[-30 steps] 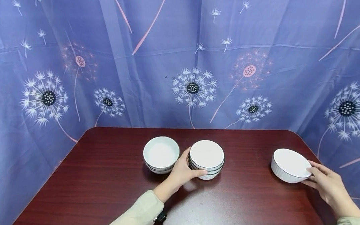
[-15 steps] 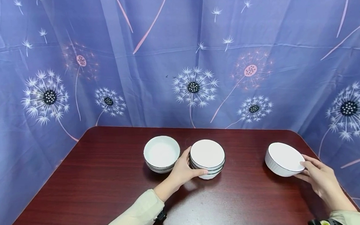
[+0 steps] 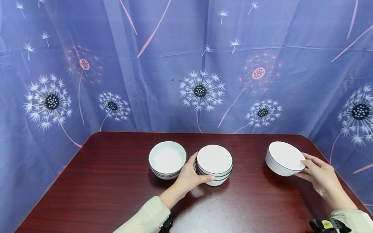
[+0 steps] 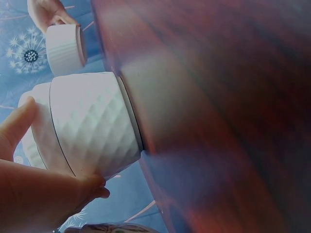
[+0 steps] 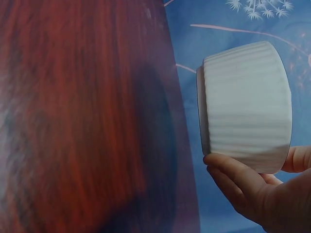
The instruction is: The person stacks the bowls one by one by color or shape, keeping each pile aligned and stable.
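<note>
My right hand point(image 3: 322, 178) grips a white ribbed bowl point(image 3: 283, 159) by its right side, thumb at the rim and fingers beneath. In the right wrist view this bowl point(image 5: 248, 104) is held above the table, its foot showing. My left hand point(image 3: 189, 175) holds the left side of a stack of white bowls point(image 3: 214, 160) with dark rims; the thumb lies along the front. The left wrist view shows a dimpled pattern on the stack's lower bowl point(image 4: 97, 121). Just left of that hand stands another stack of pale bowls point(image 3: 167, 159).
Everything stands on a dark red wooden table point(image 3: 114, 189). A blue curtain point(image 3: 159, 69) printed with dandelions hangs behind and beside it. The two stacks stand close together near the table's back edge.
My right hand has carried the ribbed bowl leftward and toward the back of the table. The left hand and both stacks have stayed in place.
</note>
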The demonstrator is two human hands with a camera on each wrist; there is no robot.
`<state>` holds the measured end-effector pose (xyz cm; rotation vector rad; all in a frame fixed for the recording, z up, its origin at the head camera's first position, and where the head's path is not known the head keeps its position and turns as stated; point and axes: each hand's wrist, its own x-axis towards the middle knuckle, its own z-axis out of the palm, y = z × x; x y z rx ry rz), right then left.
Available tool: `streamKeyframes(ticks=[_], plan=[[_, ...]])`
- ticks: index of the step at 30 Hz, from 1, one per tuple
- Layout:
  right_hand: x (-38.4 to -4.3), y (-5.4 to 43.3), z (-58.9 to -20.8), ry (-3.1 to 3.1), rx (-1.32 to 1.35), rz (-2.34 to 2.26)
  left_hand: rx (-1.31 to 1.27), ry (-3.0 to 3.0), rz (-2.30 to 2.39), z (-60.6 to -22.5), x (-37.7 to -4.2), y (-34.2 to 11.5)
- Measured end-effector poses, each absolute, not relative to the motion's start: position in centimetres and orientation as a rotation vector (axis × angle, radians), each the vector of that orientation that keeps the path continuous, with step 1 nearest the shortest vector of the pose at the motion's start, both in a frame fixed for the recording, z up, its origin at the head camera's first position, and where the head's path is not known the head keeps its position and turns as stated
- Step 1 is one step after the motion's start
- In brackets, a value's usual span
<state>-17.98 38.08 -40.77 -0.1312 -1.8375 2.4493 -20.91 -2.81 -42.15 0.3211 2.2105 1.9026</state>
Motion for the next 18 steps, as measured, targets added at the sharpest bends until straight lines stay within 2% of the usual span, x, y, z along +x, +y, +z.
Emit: streamKeyframes(ticks=[18], plan=[[-19.6, 35.1, -38.4, -1.924, -0.127, 2.392, 0.321, 2.211, 1.91, -42.2, -20.9, -2.8]])
